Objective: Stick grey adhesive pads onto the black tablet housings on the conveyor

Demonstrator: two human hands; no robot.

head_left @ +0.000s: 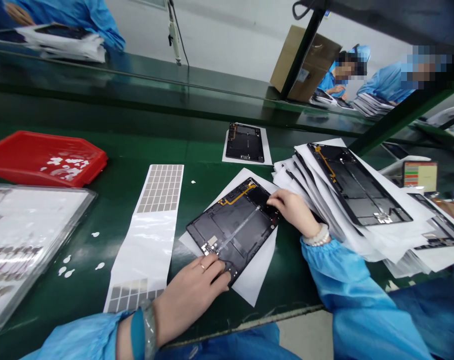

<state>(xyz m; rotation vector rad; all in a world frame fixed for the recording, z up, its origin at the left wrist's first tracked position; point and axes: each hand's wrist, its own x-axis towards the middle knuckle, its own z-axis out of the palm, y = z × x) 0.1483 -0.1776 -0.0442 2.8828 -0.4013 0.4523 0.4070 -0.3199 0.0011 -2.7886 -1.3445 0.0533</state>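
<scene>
A black tablet back cover [234,225] lies open side up and at a slant on white paper sheets [253,287]. An orange flex cable [236,195] runs along its far part, and small boards sit at its near-left end. My left hand [197,290] bends its fingers over the near end of the cover, gripping it there. At the far-right corner, my right hand [292,210] has thumb and fingertips pinched together against the cover's inside; what they hold, if anything, is hidden. To the left stretches a strip of grey rectangular stickers [160,187] on white backing.
At right rises a stack of tablet covers [362,185] between paper sheets. Another cover [245,142] lies behind. At left are a red tray [73,155] with white scraps and a clear-edged tray [28,225] of small wired parts. Several people in blue sit beyond.
</scene>
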